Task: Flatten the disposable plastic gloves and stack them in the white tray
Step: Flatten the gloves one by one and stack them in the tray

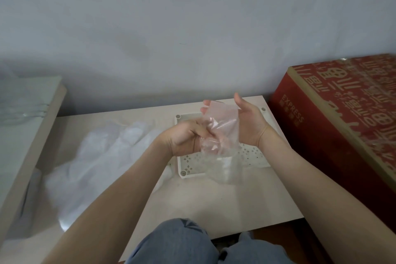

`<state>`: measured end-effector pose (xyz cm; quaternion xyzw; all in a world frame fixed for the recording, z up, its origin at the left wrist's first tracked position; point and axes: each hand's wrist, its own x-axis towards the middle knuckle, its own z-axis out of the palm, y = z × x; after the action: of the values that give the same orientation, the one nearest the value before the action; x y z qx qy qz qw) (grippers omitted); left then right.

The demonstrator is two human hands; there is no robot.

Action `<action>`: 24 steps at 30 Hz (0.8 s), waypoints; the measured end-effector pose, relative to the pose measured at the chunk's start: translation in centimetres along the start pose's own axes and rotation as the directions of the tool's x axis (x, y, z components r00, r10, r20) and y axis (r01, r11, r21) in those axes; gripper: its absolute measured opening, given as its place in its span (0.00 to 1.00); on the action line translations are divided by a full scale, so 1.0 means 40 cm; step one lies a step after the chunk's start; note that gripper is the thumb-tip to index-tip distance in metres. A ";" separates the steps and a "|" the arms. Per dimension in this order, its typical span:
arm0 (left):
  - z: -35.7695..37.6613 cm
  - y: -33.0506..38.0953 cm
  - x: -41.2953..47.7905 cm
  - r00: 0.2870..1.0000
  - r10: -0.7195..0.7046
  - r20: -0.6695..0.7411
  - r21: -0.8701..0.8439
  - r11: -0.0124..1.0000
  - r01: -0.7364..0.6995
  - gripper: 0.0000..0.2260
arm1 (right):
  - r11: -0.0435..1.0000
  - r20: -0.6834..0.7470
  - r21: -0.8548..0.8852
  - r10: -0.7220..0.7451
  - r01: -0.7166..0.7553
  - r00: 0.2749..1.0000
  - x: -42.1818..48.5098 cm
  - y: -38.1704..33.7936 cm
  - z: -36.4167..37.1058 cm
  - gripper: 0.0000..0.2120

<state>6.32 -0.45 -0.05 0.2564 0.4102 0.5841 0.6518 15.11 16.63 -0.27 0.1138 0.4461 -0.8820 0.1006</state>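
Observation:
I hold one clear plastic glove (222,126) in the air above the white perforated tray (252,156). My left hand (184,137) grips its crumpled middle with curled fingers. The palm of my right hand (248,120) faces left, its straight fingers lying behind the glove's upper part, which drapes over them. The glove's lower end hangs down over the tray's front edge. A loose heap of clear gloves (102,156) lies on the table to the left of the tray. Whether any gloves lie in the tray I cannot tell.
The small beige table (214,203) stands against a grey wall. A red printed cardboard box (342,118) stands close on the right. A pale shelf edge (32,135) with plastic on it runs along the left. My knees in jeans (184,242) are at the table's front.

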 end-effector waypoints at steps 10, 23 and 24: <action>-0.024 0.005 -0.016 0.990 0.080 -0.119 -0.034 0.996 -0.084 0.21 | 0.970 -0.096 -0.236 0.033 -0.055 0.995 -0.023 -0.016 -0.031 0.41; -0.100 0.038 -0.021 0.845 0.074 -0.529 0.342 0.930 0.132 0.34 | 0.894 -0.236 -0.449 -0.122 0.004 0.964 -0.045 -0.050 -0.071 0.10; -0.090 0.054 -0.014 0.792 0.174 -0.585 0.480 0.861 0.166 0.35 | 0.871 -0.202 -0.491 -0.117 0.003 0.972 -0.042 -0.057 -0.067 0.09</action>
<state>2.15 -1.12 -0.08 0.2173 0.7365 0.5072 0.3913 16.37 20.26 0.44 0.1701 0.6656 -0.7251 0.0473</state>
